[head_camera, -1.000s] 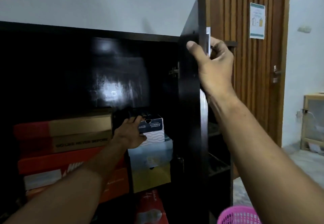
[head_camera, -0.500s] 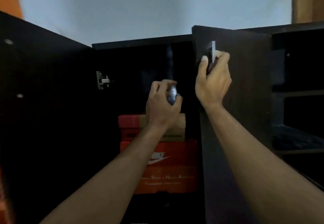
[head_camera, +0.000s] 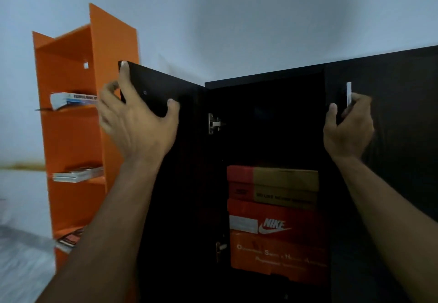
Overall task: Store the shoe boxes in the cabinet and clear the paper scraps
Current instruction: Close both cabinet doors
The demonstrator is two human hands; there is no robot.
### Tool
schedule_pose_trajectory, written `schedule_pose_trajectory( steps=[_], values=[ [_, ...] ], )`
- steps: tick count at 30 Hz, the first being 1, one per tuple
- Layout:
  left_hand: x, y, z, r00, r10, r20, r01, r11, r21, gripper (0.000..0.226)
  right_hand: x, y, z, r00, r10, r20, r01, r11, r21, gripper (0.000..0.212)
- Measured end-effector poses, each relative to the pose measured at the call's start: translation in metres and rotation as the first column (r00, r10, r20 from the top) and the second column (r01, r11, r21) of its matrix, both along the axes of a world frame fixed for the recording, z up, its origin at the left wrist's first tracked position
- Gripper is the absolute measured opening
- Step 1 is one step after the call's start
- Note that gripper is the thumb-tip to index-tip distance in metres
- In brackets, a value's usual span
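Observation:
A dark cabinet (head_camera: 265,82) stands in front of me with a narrow gap between its two doors. Through the gap I see a red and tan shoe box (head_camera: 272,184) stacked on an orange Nike shoe box (head_camera: 277,238). My left hand (head_camera: 137,122) grips the top free edge of the left door (head_camera: 166,94), fingers over the edge and thumb on its face. My right hand (head_camera: 348,127) holds the silver handle (head_camera: 349,94) at the edge of the right door (head_camera: 391,113), fingers curled round it.
An orange open shelf unit (head_camera: 71,136) stands to the left of the cabinet, with books and magazines on its shelves. A pale wall rises behind both. A light floor shows at lower left. Metal hinges (head_camera: 214,123) sit inside the left door.
My left hand left the small box inside the cabinet and moved up to the left door's edge. The right door has swung inward, narrowing the opening. The view turned left.

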State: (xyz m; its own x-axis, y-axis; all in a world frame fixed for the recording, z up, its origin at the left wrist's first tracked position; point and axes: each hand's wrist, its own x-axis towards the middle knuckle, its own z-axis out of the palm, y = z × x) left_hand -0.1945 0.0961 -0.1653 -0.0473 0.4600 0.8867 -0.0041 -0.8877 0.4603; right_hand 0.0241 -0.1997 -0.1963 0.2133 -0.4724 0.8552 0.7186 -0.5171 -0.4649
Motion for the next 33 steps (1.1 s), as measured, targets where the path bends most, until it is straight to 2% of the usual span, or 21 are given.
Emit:
schedule_pose_trajectory(
  steps=[2, 4, 6, 8, 9, 12, 15, 17, 20, 23, 26, 33],
  values=[
    [0.000, 0.007, 0.000, 0.990, -0.082, -0.112, 0.081, 0.997, -0.017, 0.102, 0.004, -0.002, -0.001, 1.000, -0.002, 0.002, 0.002, 1.000, -0.024, 0.041],
    [0.000, 0.008, -0.001, 0.987, -0.154, -0.047, 0.152, 0.987, -0.051, 0.097, 0.009, -0.005, -0.001, 1.000, 0.001, 0.002, -0.001, 0.999, -0.044, 0.040],
    [0.000, 0.009, -0.002, 0.976, -0.215, 0.033, 0.217, 0.973, -0.077, 0.077, 0.015, -0.008, -0.002, 1.000, 0.020, -0.016, -0.021, 0.998, -0.066, 0.038],
    [0.002, 0.011, -0.004, 0.951, -0.287, 0.115, 0.294, 0.954, -0.056, 0.042, 0.021, -0.011, -0.001, 0.998, 0.051, -0.040, -0.055, 0.994, -0.091, 0.038],
    [0.004, 0.008, -0.006, 0.915, -0.371, 0.159, 0.382, 0.923, -0.040, 0.041, 0.024, -0.012, 0.000, 0.996, 0.070, -0.056, -0.076, 0.992, -0.102, 0.038],
    [0.014, -0.015, -0.009, 0.720, -0.647, 0.250, 0.665, 0.747, 0.017, 0.046, 0.033, -0.017, 0.003, 0.983, 0.124, -0.134, -0.141, 0.983, -0.120, 0.039],
    [0.033, -0.052, -0.012, 0.582, -0.775, 0.246, 0.775, 0.621, 0.119, 0.037, 0.041, -0.022, 0.005, 0.979, 0.140, -0.152, -0.161, 0.977, -0.138, 0.035],
    [0.048, -0.078, -0.013, 0.496, -0.831, 0.251, 0.845, 0.529, 0.081, 0.045, 0.046, -0.023, 0.006, 0.976, 0.154, -0.152, -0.176, 0.974, -0.144, 0.029],
    [0.070, -0.118, -0.010, 0.368, -0.896, 0.250, 0.930, 0.359, -0.083, 0.050, 0.055, -0.027, 0.006, 0.969, 0.183, -0.165, -0.208, 0.967, -0.145, 0.016],
    [0.096, -0.152, -0.010, 0.367, -0.905, 0.217, 0.929, 0.346, -0.129, 0.034, 0.063, -0.030, 0.005, 0.972, 0.160, -0.170, -0.189, 0.967, -0.174, 0.009],
    [0.121, -0.169, -0.011, 0.356, -0.916, 0.183, 0.932, 0.333, -0.144, 0.032, 0.067, -0.030, 0.003, 0.977, 0.154, -0.150, -0.181, 0.966, -0.187, 0.014],
    [0.178, -0.189, -0.002, 0.393, -0.919, -0.015, 0.896, 0.386, -0.221, 0.026, 0.071, -0.031, 0.004, 0.982, 0.126, -0.141, -0.151, 0.971, -0.185, 0.016]
  ],
)
